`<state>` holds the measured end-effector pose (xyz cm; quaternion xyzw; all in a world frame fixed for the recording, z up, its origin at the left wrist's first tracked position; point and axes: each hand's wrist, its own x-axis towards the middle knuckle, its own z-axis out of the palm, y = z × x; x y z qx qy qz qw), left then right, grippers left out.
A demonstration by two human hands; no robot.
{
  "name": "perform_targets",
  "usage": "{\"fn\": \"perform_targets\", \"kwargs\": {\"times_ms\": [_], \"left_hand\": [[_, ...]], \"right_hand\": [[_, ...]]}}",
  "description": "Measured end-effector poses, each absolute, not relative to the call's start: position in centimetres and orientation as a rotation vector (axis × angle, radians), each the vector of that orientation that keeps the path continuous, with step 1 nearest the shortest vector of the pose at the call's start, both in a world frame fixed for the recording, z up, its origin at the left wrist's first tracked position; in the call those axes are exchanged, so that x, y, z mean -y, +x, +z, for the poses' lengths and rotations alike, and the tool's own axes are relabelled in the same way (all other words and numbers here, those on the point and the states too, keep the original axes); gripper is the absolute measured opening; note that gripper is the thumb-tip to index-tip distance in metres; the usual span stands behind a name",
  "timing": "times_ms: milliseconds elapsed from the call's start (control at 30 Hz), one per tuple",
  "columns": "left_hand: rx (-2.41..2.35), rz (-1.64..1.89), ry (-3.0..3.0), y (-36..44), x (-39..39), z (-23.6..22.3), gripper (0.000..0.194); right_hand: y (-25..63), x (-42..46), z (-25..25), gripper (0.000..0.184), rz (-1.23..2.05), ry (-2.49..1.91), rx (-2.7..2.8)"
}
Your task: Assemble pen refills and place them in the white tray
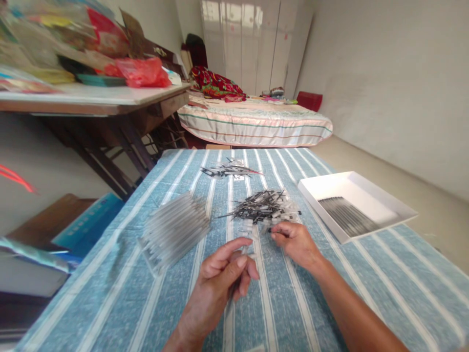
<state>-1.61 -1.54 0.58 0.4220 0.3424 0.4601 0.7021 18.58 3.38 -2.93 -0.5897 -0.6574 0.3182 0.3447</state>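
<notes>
My left hand (223, 274) is closed around a thin clear tube (246, 249) above the blue striped tablecloth (330, 303). My right hand (295, 242) pinches a small dark piece at the near edge of a heap of dark thin refills with clear parts (264, 208). To the left of my hands lies a stack of clear tubes (174, 230). A smaller pile of dark pieces (229, 169) lies farther back on the table.
A white shallow box (384, 195) holding a row of dark rods sits at the table's right edge. A cluttered wooden desk (110, 98) stands at the left, a bed (256, 124) behind the table. Blue boxes (88, 222) lie on the floor at left.
</notes>
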Motion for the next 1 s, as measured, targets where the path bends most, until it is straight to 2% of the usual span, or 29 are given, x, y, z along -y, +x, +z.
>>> {"fn": "perform_targets", "kwargs": {"times_ms": [333, 633, 733, 867, 1000], "left_hand": [[-0.845, 1.073, 0.942, -1.2, 1.7, 0.7, 0.028], [-0.882, 1.005, 1.024, -1.5, 1.5, 0.5, 0.028], [-0.889, 0.975, 1.061, -1.7, 1.4, 0.4, 0.029], [-0.891, 0.940, 1.102, -1.7, 1.3, 0.3, 0.032], [-0.896, 0.906, 1.119, -1.5, 1.4, 0.3, 0.033]], "right_hand": [[17.1, -4.5, -1.0, 0.024, 0.106, -2.037, 2.381], [16.0, -5.4, -1.6, 0.023, 0.008, -2.010, 2.463], [16.6, -4.4, -1.1, 0.022, 0.281, -1.836, 2.229], [16.7, -1.9, 0.5, 0.025, 1.104, -1.360, 1.577], [15.8, 0.1, 1.6, 0.024, 1.353, -1.168, 1.296]]}}
